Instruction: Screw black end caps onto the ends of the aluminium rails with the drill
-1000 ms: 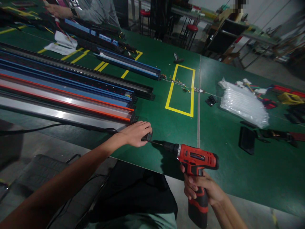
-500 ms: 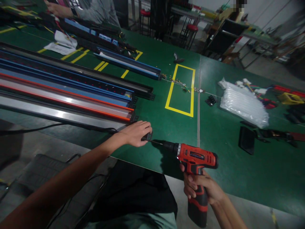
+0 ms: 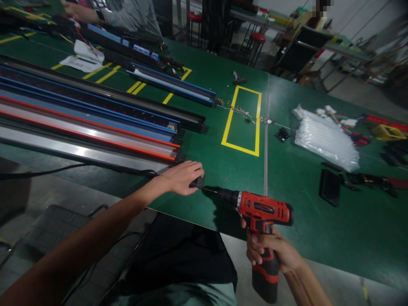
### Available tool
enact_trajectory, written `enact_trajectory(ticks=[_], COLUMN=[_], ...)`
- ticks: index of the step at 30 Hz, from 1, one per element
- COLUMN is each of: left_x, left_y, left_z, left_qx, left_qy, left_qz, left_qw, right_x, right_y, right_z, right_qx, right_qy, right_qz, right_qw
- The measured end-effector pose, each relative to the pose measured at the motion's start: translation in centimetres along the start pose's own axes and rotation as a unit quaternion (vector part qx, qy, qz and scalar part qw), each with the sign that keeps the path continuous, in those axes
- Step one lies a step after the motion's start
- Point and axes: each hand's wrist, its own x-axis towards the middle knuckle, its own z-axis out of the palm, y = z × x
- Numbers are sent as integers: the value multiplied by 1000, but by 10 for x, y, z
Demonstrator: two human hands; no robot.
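In my right hand (image 3: 264, 246) is a red and black cordless drill (image 3: 263, 209), held by its grip and pointing left. Its long thin bit (image 3: 210, 190) reaches the black end cap (image 3: 199, 182) of the nearest long metal profile (image 3: 86, 149). Over that end my left hand (image 3: 186, 177) is closed, fingers wrapped round the profile and cap. The fingers hide part of the cap, and the exact contact of the bit tip is too small to make out. More long profiles with blue and orange edges (image 3: 95, 132) lie parallel behind it.
Small loose screws (image 3: 237, 108) lie near a yellow taped rectangle (image 3: 225, 136) on the green table (image 3: 242, 170). To the right are a bubble-wrap pack (image 3: 327, 138), a black phone-like slab (image 3: 330, 187) and wires. Across the table another person's hand (image 3: 81, 12) works near cables.
Almost nothing differs. The drill and both hands keep their places, with only a very slight shift of the whole view.
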Motion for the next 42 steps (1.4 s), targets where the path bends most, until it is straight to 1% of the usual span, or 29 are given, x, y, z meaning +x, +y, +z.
enact_trajectory(ticks=[5,9,12,16,19,28,36,42], left_x=[-1,-2,-4,-6,-7,-6,-4,-5], left_y=[0,-2,-2,-1,-1,-2,1,-1], left_z=[0,-1,-3,-9,-11,-5,-5,-3], left_qx=[-11,-21,-39,-59,-61,-31,-22,-20], left_qy=[5,-4,-5,11,2,-6,-10,-4], left_qz=[0,1,11,20,28,24,16,20], left_qw=[1000,1000,999,998,998,999,1000,1000], right_x=[-1,0,0,1,2,5,8,7], right_y=[1,2,4,8,11,19,26,30], right_z=[-1,-1,-1,-2,-3,-7,-10,-11], right_qx=[4,11,23,39,50,81,123,139], right_qy=[6,12,13,13,11,2,-17,-28], right_qz=[-7,-10,-6,-10,-11,-11,-3,-1], right_qw=[1000,1000,1000,999,999,997,992,990])
